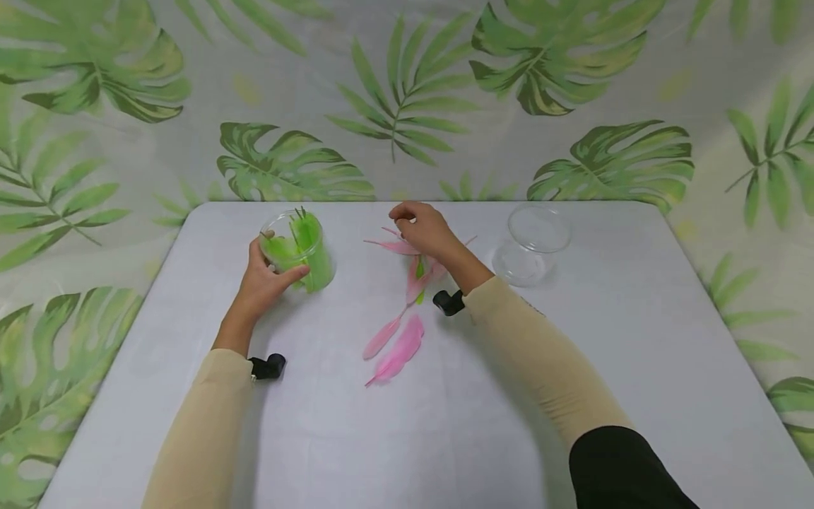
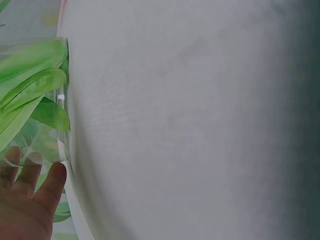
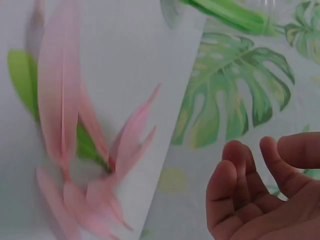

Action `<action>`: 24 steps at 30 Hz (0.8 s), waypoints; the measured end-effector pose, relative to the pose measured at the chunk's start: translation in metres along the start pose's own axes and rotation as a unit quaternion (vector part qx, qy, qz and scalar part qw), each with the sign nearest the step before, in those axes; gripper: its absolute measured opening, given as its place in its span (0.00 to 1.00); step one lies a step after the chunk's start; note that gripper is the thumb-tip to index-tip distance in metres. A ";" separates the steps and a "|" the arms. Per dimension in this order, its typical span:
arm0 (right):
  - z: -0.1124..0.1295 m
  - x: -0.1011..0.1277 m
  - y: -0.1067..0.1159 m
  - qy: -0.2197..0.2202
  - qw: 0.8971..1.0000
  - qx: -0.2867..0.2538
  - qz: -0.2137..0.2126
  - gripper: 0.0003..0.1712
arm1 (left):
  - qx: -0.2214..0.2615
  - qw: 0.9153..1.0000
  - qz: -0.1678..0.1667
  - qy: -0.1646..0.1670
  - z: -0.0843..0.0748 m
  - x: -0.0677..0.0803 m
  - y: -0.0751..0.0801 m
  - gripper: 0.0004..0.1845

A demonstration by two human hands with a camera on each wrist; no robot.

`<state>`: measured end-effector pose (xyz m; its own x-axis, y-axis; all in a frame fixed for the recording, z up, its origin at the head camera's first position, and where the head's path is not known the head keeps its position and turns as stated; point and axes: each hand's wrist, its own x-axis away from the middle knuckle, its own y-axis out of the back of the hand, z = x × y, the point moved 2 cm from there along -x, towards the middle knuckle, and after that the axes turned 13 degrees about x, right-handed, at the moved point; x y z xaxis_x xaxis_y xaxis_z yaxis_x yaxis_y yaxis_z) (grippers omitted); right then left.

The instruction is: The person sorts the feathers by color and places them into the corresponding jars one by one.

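My left hand (image 1: 263,286) holds a clear jar (image 1: 326,274) from its left side, thumb across the front. Several green feathers (image 1: 308,233) stand in the jar, quills poking above the rim. In the left wrist view, fingertips of that hand (image 2: 30,200) press against the jar's clear wall. My right hand (image 1: 425,230) hovers over a loose pile of pink feathers (image 1: 416,279), fingers loosely bent with nothing between them. The right wrist view shows a green feather (image 3: 22,77) lying partly beneath a pink one (image 3: 60,90). Nearer me lies a brighter pink feather (image 1: 402,348).
Another clear jar (image 1: 524,267), with no feathers in it, stands at the back right of the white table (image 1: 356,445). Behind the table's far edge hangs a leaf-printed cloth (image 1: 292,78).
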<state>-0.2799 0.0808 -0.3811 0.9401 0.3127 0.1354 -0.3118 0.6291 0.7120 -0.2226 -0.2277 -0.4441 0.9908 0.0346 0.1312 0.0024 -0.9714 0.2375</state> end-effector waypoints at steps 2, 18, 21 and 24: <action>-0.006 0.001 0.007 -0.003 1.000 0.016 -0.006 0.19 | -0.001 1.000 0.000 0.003 -0.001 0.001 0.001 0.58; -0.028 0.013 -0.002 -0.121 0.932 0.334 0.076 0.10 | 0.004 1.000 0.012 0.005 -0.005 0.003 -0.002 0.58; -0.037 0.012 -0.009 -0.125 0.933 0.325 0.092 0.09 | 0.011 1.000 0.012 0.004 -0.005 0.003 -0.002 0.58; -0.044 0.010 -0.014 -0.120 0.939 0.310 0.086 0.10 | 0.014 1.000 0.010 0.003 -0.004 0.003 -0.002 0.58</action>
<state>-0.2723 0.1068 -0.4198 0.9102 0.1552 0.3841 -0.3923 0.0256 0.9195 -0.2200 -0.2244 -0.4399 0.9899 0.0159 0.1406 -0.0137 -0.9782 0.2073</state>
